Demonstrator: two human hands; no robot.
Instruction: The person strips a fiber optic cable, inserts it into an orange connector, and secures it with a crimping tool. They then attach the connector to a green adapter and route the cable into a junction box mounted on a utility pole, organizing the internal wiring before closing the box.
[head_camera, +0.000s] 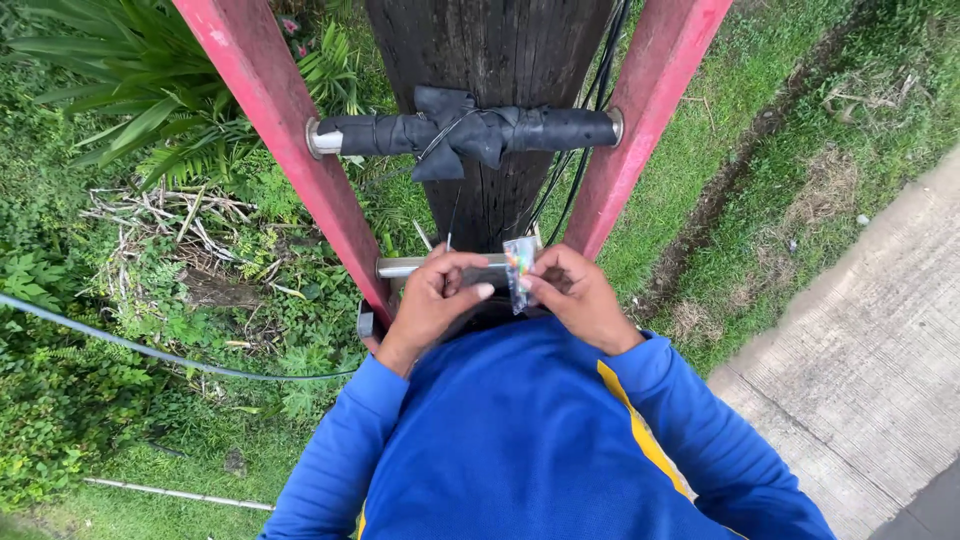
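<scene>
I look down from a red ladder (272, 120) that leans on a dark wooden pole (490, 50). My right hand (578, 298) pinches a small clear plastic bag (519, 268) with several small coloured pieces inside. My left hand (435, 298) is curled just left of the bag, fingers bent, thumb touching near it; whether it holds anything is hidden. Both hands hover over a metal rung (402, 267). My blue sleeves and blue top with a yellow stripe fill the lower frame.
A higher rung (560, 128) is wrapped in black tape and cloth. Black cables (580, 160) run down the pole. A thin cable (150, 350) crosses the grass and plants far below at left. A concrete path (880, 340) lies at right.
</scene>
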